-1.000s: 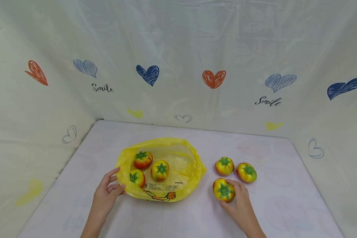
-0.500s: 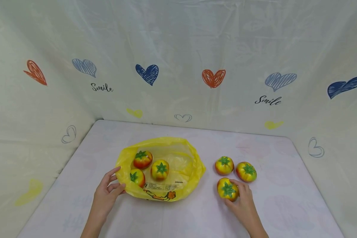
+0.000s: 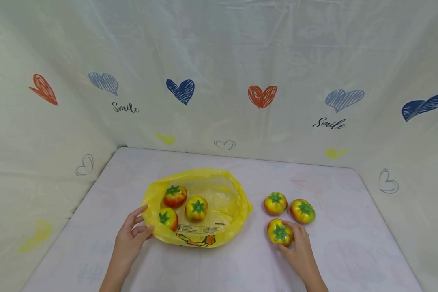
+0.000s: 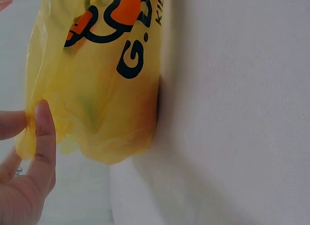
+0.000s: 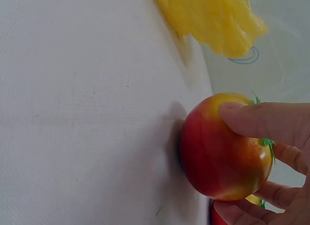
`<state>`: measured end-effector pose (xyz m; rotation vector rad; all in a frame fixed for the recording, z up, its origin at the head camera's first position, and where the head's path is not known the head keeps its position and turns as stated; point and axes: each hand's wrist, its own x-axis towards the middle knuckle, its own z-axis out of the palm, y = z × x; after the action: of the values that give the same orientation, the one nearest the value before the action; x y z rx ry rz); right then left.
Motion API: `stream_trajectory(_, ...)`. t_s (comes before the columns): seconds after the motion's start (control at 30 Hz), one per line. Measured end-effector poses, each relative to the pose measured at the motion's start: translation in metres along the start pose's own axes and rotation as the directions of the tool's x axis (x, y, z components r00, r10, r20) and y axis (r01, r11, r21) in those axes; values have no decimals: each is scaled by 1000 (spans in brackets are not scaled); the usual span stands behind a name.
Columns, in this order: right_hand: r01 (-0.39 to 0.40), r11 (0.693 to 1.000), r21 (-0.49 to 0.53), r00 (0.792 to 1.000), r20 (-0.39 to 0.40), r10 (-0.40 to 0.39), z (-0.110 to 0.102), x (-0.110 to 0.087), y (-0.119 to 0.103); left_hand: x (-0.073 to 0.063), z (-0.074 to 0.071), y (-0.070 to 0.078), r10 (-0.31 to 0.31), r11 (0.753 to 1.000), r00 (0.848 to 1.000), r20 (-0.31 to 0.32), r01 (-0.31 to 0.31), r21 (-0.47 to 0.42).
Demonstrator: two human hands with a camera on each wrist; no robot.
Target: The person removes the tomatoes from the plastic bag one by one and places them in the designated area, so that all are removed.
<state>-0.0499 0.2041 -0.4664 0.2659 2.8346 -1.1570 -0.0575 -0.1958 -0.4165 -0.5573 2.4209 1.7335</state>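
My left hand [image 3: 132,235] pinches the left rim of a yellow plastic bag [image 3: 237,227] that lies with its mouth open. In the left wrist view, thumb and fingers [image 4: 44,121] press its thin film between them. Three red-and-yellow tomatoes with green star-shaped tops, among them a middle tomato [image 3: 196,209], sit in the bag's left half. To the right of the bag, my right hand [image 3: 297,247] grips another tomato [image 3: 277,231] by its sides. The right wrist view shows its thumb on this tomato [image 5: 218,152], close over the tabletop.
Just behind the held tomato stand two more, a left tomato [image 3: 275,204] and a right tomato [image 3: 302,211]. All this is on a pale table [image 3: 219,271]. A whitish sheet [image 3: 219,48] printed with hearts rises behind the table and at both sides.
The right hand has shifted slightly right with its tomato, away from the bag, and has stayed nearly still over the last half second. Left hand and bag are unchanged.
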Motion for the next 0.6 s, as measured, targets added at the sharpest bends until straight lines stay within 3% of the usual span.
stream_trajectory(0.3, -27, 999, 34, 999, -38, 28, 2, 6, 7, 1, 1, 0, 5, 1000, 1000, -2, -5, 4)
stream_trajectory(0.6, 5, 999, 53, 999, 49, -7, 1, 21, 6, 0, 2, 0, -1, 1000, 1000, 1, 1, 2)
